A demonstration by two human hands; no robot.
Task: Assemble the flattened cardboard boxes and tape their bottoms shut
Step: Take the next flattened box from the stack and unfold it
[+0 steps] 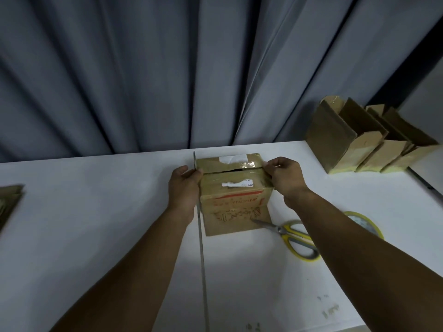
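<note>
A small brown cardboard box (236,188) stands on the white table (96,224) with its bottom flaps folded shut and facing up; a seam runs across them. Clear tape glints along that seam. My left hand (184,188) presses against the box's left side, fingers curled at the top edge. My right hand (284,174) pinches the tape end at the box's right top edge. A yellow-handled pair of scissors (294,238) lies just right of the box. The tape roll (366,224) lies behind my right forearm, partly hidden.
Several assembled boxes (364,137) stand in a row at the table's back right. A stack of flattened cardboard (9,202) lies at the left edge. A grey curtain (167,68) hangs behind the table. A thin seam line (202,259) runs down the tabletop.
</note>
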